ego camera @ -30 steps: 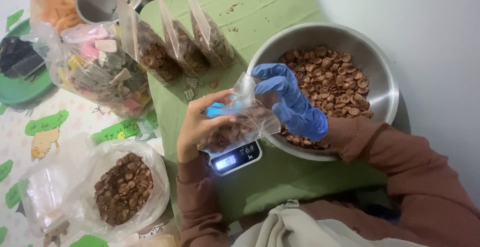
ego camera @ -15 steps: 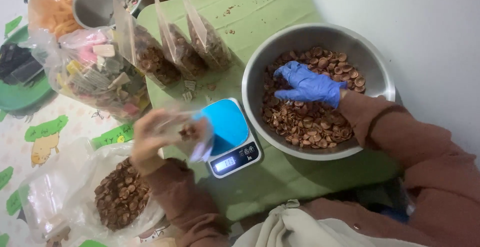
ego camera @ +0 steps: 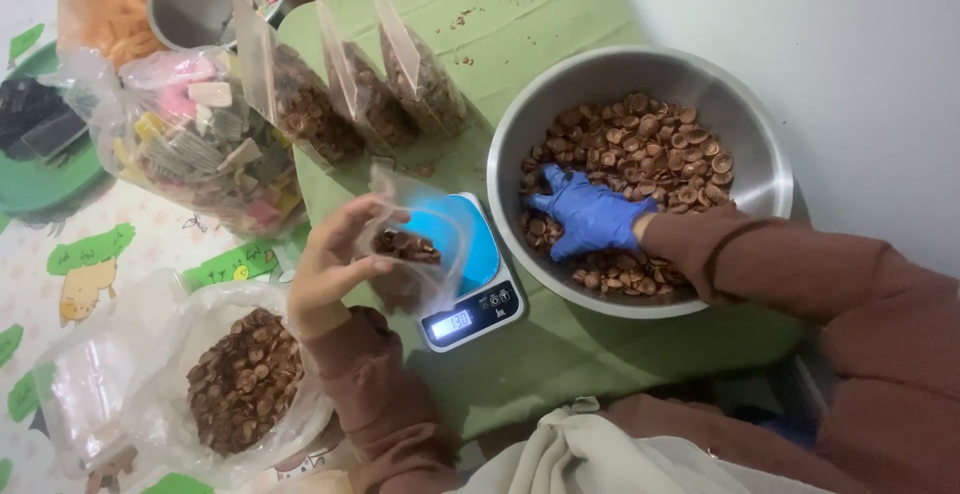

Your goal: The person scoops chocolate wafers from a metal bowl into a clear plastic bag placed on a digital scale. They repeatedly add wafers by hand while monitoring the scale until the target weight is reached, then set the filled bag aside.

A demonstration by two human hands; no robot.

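Green cloth: left hand (ego camera: 330, 269) pinches crinkly clear bag (ego camera: 410, 244); gloved right hand (ego camera: 590, 216) cups ridged brown discs (ego camera: 650, 149).

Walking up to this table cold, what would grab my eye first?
Probably the blue-gloved right hand buried in a big steel bowl of brown round snacks at the right. Next, the bare left hand holding a small clear bag over a blue-topped scale at the centre, with three filled bags standing behind.

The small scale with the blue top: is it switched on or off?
On. The scale's display is lit and shows digits, while the left hand holds a clear bag of brown pieces over its platform.
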